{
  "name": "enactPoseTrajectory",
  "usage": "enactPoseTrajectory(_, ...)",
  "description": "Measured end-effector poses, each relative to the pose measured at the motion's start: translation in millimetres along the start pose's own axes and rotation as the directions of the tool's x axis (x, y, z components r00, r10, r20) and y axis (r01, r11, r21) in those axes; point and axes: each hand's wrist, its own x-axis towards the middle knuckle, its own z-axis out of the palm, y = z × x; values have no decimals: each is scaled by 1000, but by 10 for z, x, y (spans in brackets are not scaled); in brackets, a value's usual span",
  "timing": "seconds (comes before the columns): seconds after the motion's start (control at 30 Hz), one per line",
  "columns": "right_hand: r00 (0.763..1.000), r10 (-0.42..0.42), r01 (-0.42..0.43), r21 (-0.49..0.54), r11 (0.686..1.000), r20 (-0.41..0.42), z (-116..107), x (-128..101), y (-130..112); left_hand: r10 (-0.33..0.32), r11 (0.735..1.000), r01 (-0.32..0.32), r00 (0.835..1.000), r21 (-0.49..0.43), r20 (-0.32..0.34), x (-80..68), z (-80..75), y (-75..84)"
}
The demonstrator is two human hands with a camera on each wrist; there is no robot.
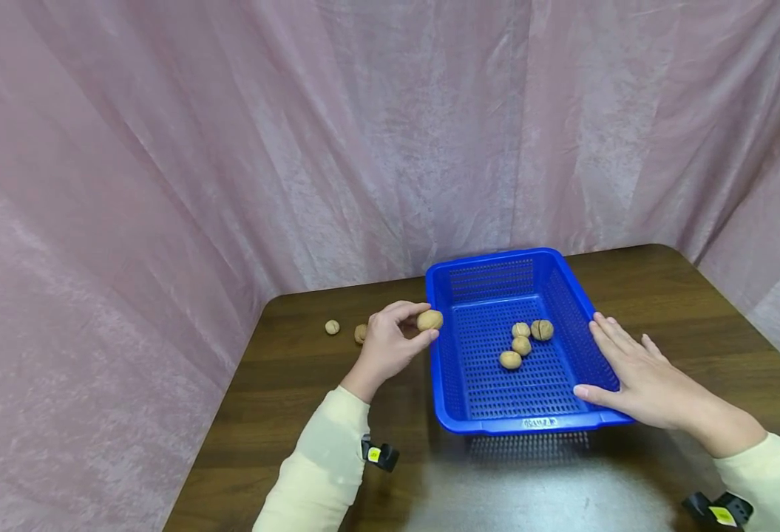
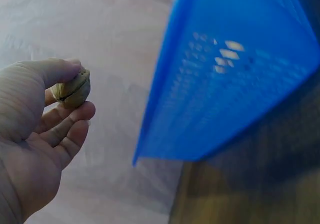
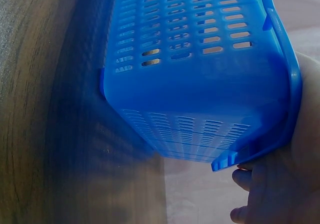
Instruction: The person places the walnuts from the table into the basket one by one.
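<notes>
Curtain (image 1: 230, 148) is hanging pink behind your dark wooden table (image 1: 296, 399); your blue basket (image 1: 496, 425) is sitting on it, holding four walnuts (image 1: 521, 345); your right hand (image 1: 636, 377) is lying flat, fingers straight, along its right rim; your left hand (image 1: 386, 347) is pinching a walnut (image 1: 429, 320) just beside its left rim; two loose walnuts (image 1: 333, 326) are lying behind your left hand.

text: none legible | blue basket (image 1: 536, 423) front rim: embossed mark, too small to read
</notes>
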Motion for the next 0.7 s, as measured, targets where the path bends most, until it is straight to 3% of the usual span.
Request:
enactPoseTrajectory(0.2,1000,2,-2,4,1000,-1,0,1,-2,36,999,-36,995,1,91,242,148,199)
enactPoseTrajectory(0.43,1000,10,-10,11,1000,4,-5,-1,-8,41,999,-43,989,13,145,506,397,355)
enactPoseTrajectory(0.7,1000,17,-17,16,1000,10,-6,2,-6,-32,999,29,979,19,201,739,724,396)
